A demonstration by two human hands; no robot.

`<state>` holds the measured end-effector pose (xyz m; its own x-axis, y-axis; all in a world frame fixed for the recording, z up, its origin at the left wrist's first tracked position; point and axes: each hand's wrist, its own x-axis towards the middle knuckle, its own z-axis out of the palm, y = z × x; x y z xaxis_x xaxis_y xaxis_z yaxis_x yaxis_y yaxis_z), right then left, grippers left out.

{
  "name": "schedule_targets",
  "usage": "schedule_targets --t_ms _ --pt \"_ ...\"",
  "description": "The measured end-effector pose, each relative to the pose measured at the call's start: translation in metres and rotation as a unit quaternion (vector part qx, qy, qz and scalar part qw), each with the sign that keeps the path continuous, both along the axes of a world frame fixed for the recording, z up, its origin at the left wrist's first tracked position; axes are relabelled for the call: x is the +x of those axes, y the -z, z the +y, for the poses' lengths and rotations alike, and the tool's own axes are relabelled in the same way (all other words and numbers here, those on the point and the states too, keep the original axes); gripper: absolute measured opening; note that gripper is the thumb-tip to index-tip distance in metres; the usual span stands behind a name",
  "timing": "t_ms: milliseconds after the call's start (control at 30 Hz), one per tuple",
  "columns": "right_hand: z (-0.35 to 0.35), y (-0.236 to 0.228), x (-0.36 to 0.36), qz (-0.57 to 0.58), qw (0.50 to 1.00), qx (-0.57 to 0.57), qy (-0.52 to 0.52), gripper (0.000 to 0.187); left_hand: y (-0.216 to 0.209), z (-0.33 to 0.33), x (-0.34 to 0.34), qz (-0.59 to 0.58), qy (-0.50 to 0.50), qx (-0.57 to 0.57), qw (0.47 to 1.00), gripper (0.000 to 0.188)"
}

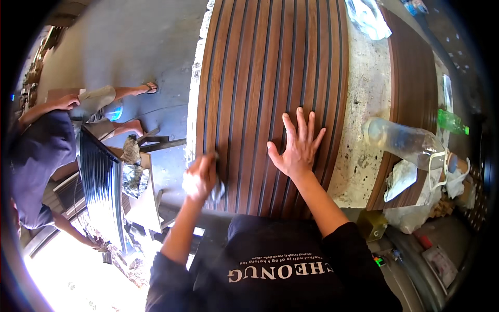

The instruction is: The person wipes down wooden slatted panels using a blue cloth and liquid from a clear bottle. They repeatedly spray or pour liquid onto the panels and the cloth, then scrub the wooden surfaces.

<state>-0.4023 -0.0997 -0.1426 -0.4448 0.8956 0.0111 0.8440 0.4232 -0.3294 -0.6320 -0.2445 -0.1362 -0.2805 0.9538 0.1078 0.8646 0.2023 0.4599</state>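
A slatted wood-brown panel [260,78] with dark grooves lies lengthwise in front of me. My right hand [298,148] rests on it with palm down and fingers spread, holding nothing. At the panel's near left edge is my left hand [201,174], smeared by motion, its fingers closed around a whitish-grey rag [217,191]. The rag touches or hovers just over the panel's corner; blur hides which.
Right of the panel, a paint-spotted white tabletop [364,99] holds a smooth brown board [413,67], a large clear plastic bottle [405,143] and a plastic bag [368,18]. At left, another person [44,156] sits beside a dark ribbed panel [99,177].
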Motion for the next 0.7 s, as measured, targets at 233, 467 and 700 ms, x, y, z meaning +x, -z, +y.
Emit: schedule_targets --t_ms 233,467,700 --pt "-0.005 0.002 -0.009 0.029 0.999 0.002 -0.021 0.073 0.000 0.200 -0.077 0.140 -0.021 -0.020 0.990 0.023" --pt "-0.001 0.003 0.003 0.052 0.998 -0.032 -0.002 0.073 -0.015 0.109 -0.037 0.188 0.101 -0.196 0.957 0.034" --pt "-0.007 0.003 0.000 0.049 0.998 -0.034 -0.003 0.075 -0.018 0.177 -0.051 0.156 0.030 -0.177 0.971 0.017"
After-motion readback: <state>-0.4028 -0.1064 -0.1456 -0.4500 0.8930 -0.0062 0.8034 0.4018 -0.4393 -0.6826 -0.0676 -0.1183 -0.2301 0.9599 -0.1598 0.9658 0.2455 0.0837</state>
